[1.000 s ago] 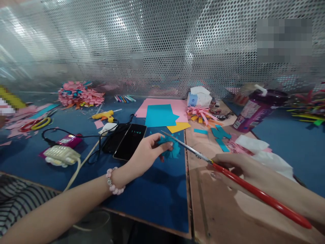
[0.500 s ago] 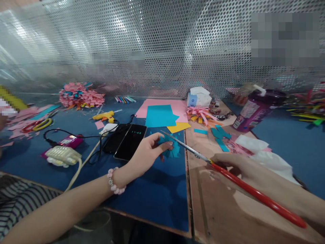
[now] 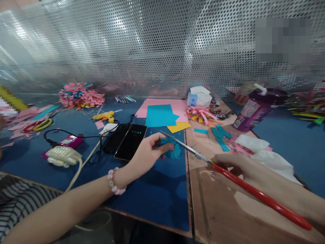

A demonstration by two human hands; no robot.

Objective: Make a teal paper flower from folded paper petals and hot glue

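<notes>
Between the thumb and fingers of my left hand (image 3: 149, 149) is a small teal paper piece (image 3: 174, 150) with a fringed, jagged edge. My right hand (image 3: 243, 169) grips scissors (image 3: 238, 181) with long red handles, and their metal blades reach left over the teal piece. The blades look nearly closed, lying above the paper; whether they touch it I cannot tell. Behind my hands a teal sheet (image 3: 161, 116) rests on a pink sheet (image 3: 142, 107), beside a yellow piece (image 3: 179, 127). Teal strips (image 3: 220, 135) are scattered to the right.
A phone (image 3: 130, 142) and a power strip (image 3: 63, 156) with cables lie left, near a yellow glue gun (image 3: 104, 116). Pink paper pompoms (image 3: 76, 95) stand at the back. A tissue pack (image 3: 199, 96), purple tumbler (image 3: 254, 112) and crumpled tissues (image 3: 274, 162) are right. Perforated metal (image 3: 162, 51) closes off the back.
The teal piece has turned slightly between my left fingers, its fringe now appearing rounder. My right hand and the scissors have shifted only a little.
</notes>
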